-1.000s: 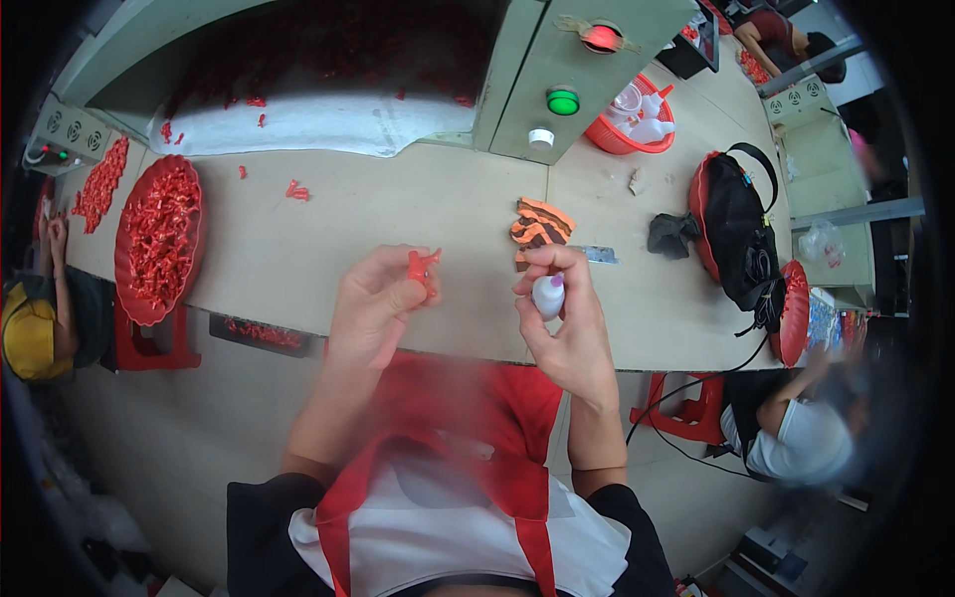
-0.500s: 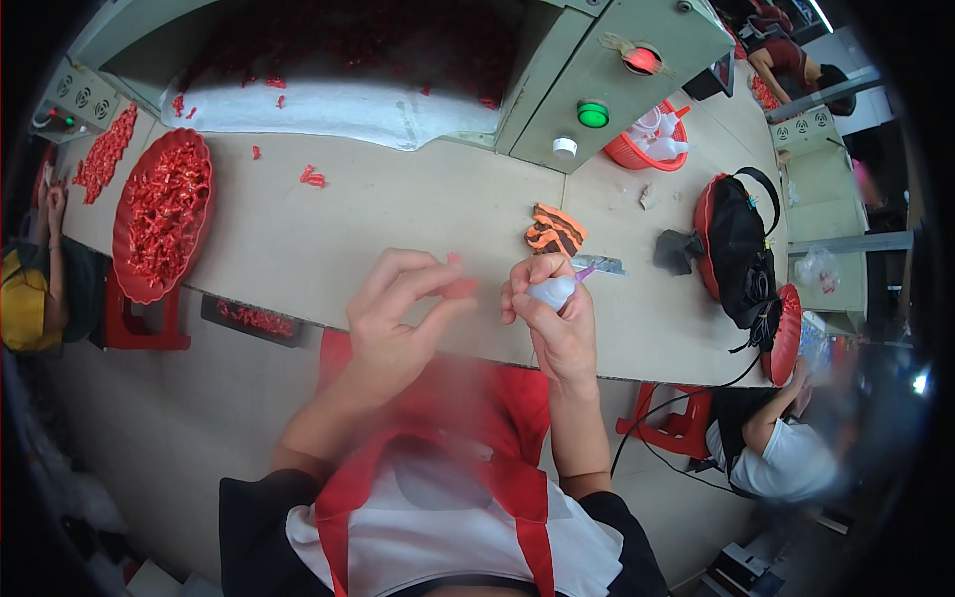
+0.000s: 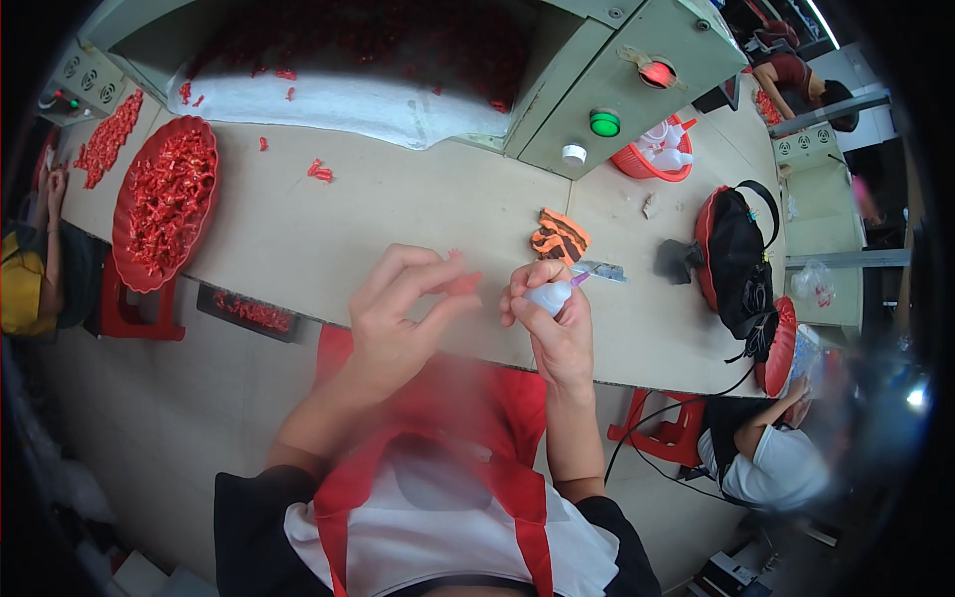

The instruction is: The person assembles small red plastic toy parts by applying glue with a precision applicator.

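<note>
Over the near part of the table, my left hand (image 3: pixel 396 310) is closed, pinching a small red plastic piece (image 3: pixel 463 283) between thumb and fingers. To its right my right hand (image 3: pixel 564 343) wraps round a small white squeeze bottle (image 3: pixel 547 297) with a purple needle tip pointing up and to the right. A gap separates the bottle from the red piece. Just beyond the bottle lie an orange-and-brown striped cloth (image 3: pixel 560 237) and a flat metallic strip (image 3: pixel 605 271). The exact shape of the red piece is blurred and partly covered by my fingers.
At left stands a red oval tray (image 3: pixel 125 261) heaped with red pieces. A green-grey machine (image 3: pixel 637 95) with a white-sheeted opening spans the back. Rightward are a red basket (image 3: pixel 652 167) of white bottles and a black bag (image 3: pixel 744 259). Other people sit at both sides.
The whole view has shifted slightly. My hands keep nearly the same pose, with the red piece and the bottle still in them.
</note>
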A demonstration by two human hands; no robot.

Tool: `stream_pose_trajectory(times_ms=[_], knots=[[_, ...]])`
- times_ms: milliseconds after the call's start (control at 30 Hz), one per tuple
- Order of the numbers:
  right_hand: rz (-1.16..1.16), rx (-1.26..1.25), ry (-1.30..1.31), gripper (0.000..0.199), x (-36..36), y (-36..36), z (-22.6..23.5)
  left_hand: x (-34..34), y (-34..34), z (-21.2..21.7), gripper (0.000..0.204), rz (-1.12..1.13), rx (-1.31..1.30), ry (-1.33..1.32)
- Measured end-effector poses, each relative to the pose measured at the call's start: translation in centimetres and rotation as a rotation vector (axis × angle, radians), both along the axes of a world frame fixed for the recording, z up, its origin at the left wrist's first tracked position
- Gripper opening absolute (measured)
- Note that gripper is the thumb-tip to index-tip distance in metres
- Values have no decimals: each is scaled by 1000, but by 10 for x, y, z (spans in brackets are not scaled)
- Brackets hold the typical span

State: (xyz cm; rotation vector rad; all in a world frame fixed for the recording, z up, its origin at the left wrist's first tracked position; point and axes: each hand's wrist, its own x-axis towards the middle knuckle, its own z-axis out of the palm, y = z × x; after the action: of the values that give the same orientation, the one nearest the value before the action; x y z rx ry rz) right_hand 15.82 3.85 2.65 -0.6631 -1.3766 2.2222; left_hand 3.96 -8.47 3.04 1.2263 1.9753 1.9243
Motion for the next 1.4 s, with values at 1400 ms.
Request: stream_pose_trajectory(times_ms=[1400], knots=[[271, 1044, 230, 21, 2, 14, 24, 0, -20, -21, 26, -338, 133, 74]])
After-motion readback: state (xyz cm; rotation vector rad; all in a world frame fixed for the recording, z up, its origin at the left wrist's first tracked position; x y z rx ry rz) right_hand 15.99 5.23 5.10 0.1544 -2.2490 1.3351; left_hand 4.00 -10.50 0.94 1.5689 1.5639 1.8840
